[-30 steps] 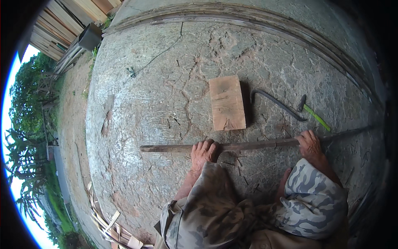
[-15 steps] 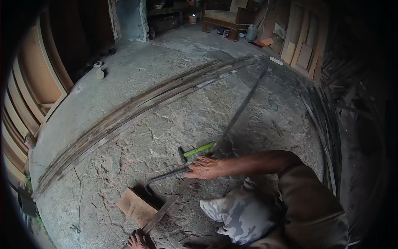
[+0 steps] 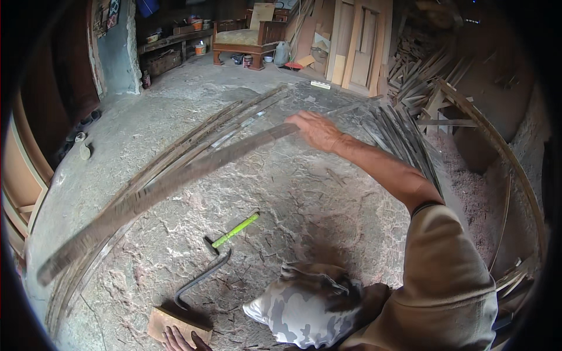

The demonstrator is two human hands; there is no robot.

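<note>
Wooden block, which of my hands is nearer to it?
Left: your left hand is at the near edge of the block; your right hand, holding the plank, is farther forward.

Block [image 3: 161,323] in front, pry bar [image 3: 202,277] behind, hammer [image 3: 235,231] beyond

A plank [image 3: 170,178] blocks left of the right hand [image 3: 316,130], with room on its near side; a crowbar [image 3: 202,277] obstructs beyond the left hand [image 3: 183,340].
</note>
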